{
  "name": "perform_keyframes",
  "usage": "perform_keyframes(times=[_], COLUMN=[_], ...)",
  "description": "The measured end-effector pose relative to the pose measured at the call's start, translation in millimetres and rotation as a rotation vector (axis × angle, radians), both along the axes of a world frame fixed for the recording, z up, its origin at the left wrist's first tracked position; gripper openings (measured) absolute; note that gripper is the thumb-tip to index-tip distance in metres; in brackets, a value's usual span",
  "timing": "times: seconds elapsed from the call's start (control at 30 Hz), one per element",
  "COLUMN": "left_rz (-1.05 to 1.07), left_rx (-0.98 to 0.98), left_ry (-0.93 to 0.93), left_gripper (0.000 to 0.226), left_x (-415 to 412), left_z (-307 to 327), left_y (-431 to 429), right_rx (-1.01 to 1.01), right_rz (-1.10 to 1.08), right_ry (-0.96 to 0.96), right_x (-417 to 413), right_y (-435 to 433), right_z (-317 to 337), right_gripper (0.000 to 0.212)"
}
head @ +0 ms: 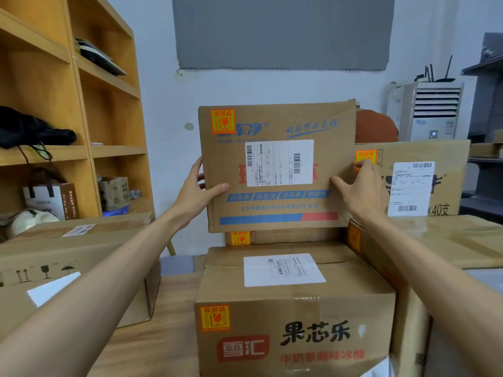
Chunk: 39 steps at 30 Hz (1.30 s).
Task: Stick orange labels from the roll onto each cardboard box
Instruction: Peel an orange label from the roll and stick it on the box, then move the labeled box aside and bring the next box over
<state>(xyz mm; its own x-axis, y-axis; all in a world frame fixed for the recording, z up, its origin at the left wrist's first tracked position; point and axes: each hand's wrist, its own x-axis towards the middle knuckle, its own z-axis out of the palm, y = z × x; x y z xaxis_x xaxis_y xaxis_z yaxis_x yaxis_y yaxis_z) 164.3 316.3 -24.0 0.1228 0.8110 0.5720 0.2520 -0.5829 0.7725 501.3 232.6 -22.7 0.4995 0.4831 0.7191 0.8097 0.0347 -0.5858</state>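
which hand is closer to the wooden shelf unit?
Left. The left hand grips the held box's left edge, on the wooden shelf unit's side; the right hand grips its right edge, farther away.

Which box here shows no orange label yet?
The low box on the left, beside the shelving: only printed handling symbols and white labels show. The other boxes each carry an orange label.

Arms: two forearms in view, both bare from the lower edge of the frame up to the wrists; no sleeve, cuff or fabric shows on either
Left hand (pixel 196 189): bare, no glove; thumb shows a short, plain nail; no ring can be seen on the fingers that show
Right hand (pixel 358 186): bare, no glove; thumb nail short and plain; the other fingers are partly hidden
Wrists: both bare; no watch, band or bracelet shows
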Motion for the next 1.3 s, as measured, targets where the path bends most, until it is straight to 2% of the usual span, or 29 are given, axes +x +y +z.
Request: perform_keyframes(times=[0.1,0.23,0.37,0.5,0.63,0.8,0.93,1.13,1.3], left_rz=[0.045,0.148,0.209,0.288,0.4,0.525,0.598,0.667,0.557], left_rx=[-0.027,-0.039,-0.027,-0.024,-0.087,-0.185,-0.233,-0.297,-0.329], left_ry=[0.036,0.126,0.168,0.243,0.287,0.326,0.375,0.375,0.279], left_gripper=[0.092,0.085,0.078,0.068,0.066,0.067,0.062,0.069,0.075], left_x=[-8.5,-36.8,-79.5,-137.9,-213.4,-301.6,-347.4,-395.6,-403.7], left_z=[-1.8,-4.3,-5.9,-12.4,-23.2,-43.9,-58.9,-91.3,-112.0], left_y=[-5.9,-22.5,-45.2,-74.6,-101.0,-115.9,-116.3,-96.0,-84.0], right_rx=[0.031,0.09,0.06,-0.027,-0.098,-0.227,-0.373,-0.501,-0.531], right_rz=[-0.079,-0.009,0.223,0.458,0.6,0.709,0.734,0.805,0.828], right_ry=[-0.051,-0.178,-0.266,-0.201,-0.142,-0.138,-0.156,-0.11,-0.099], right_x=[-6.3,-34.7,-85.1,-157.1,-233.9,-311.8,-358.2,-402.2,-421.1], right_y=[-12.1,-25.7,-29.0,-26.3,-23.9,-6.3,10.0,40.6,50.1], right_z=[-1.6,-10.9,-19.2,-26.2,-32.8,-48.9,-63.6,-84.4,-103.1], right_gripper=[0.053,0.043,0.034,0.028,0.031,0.045,0.055,0.074,0.06])
